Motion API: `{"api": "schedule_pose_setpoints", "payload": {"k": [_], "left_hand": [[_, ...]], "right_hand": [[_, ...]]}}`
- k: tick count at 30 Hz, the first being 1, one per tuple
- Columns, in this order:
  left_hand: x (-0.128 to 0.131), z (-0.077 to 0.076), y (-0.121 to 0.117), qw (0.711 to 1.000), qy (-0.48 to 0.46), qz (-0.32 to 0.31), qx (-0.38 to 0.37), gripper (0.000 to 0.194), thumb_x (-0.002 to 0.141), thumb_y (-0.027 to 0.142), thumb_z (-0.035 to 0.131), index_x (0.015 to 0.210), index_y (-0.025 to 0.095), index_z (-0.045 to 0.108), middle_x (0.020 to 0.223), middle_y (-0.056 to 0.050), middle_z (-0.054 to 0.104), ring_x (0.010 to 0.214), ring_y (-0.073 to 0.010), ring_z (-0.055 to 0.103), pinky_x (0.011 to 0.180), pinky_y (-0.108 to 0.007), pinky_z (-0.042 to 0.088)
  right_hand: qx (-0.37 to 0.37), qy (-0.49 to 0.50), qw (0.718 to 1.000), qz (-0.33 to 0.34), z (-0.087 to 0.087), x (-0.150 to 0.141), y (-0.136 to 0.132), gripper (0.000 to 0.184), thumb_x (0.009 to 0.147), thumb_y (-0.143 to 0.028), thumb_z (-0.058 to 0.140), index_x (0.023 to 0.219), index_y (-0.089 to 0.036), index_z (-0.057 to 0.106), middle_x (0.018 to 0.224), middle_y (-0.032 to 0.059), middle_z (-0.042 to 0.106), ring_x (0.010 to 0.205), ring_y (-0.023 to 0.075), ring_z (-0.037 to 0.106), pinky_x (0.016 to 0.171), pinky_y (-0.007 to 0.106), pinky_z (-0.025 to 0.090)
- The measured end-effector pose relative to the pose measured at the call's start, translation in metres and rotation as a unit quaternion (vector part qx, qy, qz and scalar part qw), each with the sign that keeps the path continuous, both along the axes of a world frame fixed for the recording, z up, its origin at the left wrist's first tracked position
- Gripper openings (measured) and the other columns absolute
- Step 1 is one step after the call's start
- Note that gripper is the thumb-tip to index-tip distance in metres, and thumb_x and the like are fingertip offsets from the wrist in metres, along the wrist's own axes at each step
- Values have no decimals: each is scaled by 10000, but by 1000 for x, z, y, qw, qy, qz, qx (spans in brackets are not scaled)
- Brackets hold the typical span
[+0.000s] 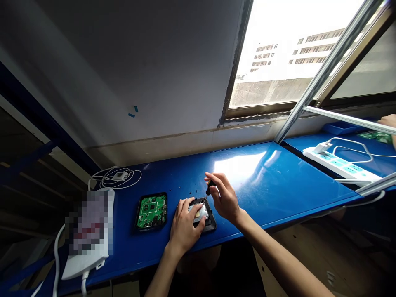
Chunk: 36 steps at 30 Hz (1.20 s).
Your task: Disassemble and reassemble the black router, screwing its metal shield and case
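Near the front edge of the blue worktop (278, 194), a black cover (212, 219) lies beneath the person's two hands. The left hand (184, 225) rests over its left part, fingers and thumb spread across it; whether they also grip the edge, I cannot tell. The right hand (225, 196) is closed on a screwdriver (210, 185) with a black and yellow handle, held at a slant. Its thin shaft points down to the far side of the cover, by a pale metal plate (202, 211) set into it; the tip is too small to show what it meets. A small yellowish square (197, 214) sits on the plate, close to the left hand's fingers.

Just left of that hand, a green circuit board (151, 210) lies face up inside a black tray (137, 227). A few tiny dark screws (190, 192) are scattered behind the cover. Farther back on the left is a loosely coiled white cable (136, 185) with a plug (120, 176), and nearer, a white box (108, 222), partly blurred out. Beyond the metal post (297, 115) on the right are a white power strip (343, 165), a blue bin (343, 128) and another person's hand (388, 120).
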<state>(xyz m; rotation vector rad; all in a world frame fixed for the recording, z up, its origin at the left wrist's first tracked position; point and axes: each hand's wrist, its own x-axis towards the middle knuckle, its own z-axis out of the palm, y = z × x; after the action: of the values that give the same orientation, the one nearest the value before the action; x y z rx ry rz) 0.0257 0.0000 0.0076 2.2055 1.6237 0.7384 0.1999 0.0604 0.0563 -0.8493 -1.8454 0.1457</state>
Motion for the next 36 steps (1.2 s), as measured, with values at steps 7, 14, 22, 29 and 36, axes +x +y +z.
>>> {"api": "schedule_pose_setpoints", "payload": {"k": [7, 14, 22, 29, 36], "left_hand": [[0, -1, 0, 1000, -2, -1, 1, 318, 944, 316, 593, 1255, 308, 662, 1442, -52, 543, 1395, -318, 431, 1196, -584, 348], [0, -1, -1, 1000, -3, 4, 1, 316, 936, 311, 609, 1247, 316, 665, 1441, -51, 547, 1399, -335, 430, 1174, -600, 379], [0, -1, -1, 1000, -3, 2, 6, 322, 935, 310, 611, 1253, 311, 666, 1437, -56, 551, 1390, -331, 440, 1179, -595, 374], [0, -2, -1, 1000, -4, 3, 2, 322, 938, 307, 610, 1257, 314, 657, 1446, -53, 536, 1401, -334, 424, 1174, -599, 376], [0, -2, -1, 1000, -3, 2, 1, 325, 937, 313, 608, 1257, 311, 662, 1443, -54, 543, 1400, -336, 429, 1166, -591, 390]], "right_hand": [[-12, 7, 1000, -8, 9, -1, 2, 351, 976, -242, 624, 1316, -332, 617, 951, 37, 608, 817, 170, 655, 716, 329, 618], [-56, 20, 998, 14, 4, -3, 2, 475, 1056, -173, 364, 1503, -328, 408, 1284, 115, 553, 1050, 189, 673, 834, 374, 634], [-5, -4, 1000, -31, 4, -4, 3, 296, 949, -331, 666, 1240, -288, 637, 918, 35, 569, 782, 178, 636, 668, 328, 610], [-32, -17, 999, 34, 21, -5, -3, 407, 1028, -194, 500, 1417, -305, 531, 1090, 70, 668, 955, 179, 692, 812, 335, 613], [-50, 0, 998, -34, 28, -12, -5, 193, 983, -343, 611, 1077, -237, 742, 928, 65, 607, 773, 167, 637, 680, 324, 593]]}}
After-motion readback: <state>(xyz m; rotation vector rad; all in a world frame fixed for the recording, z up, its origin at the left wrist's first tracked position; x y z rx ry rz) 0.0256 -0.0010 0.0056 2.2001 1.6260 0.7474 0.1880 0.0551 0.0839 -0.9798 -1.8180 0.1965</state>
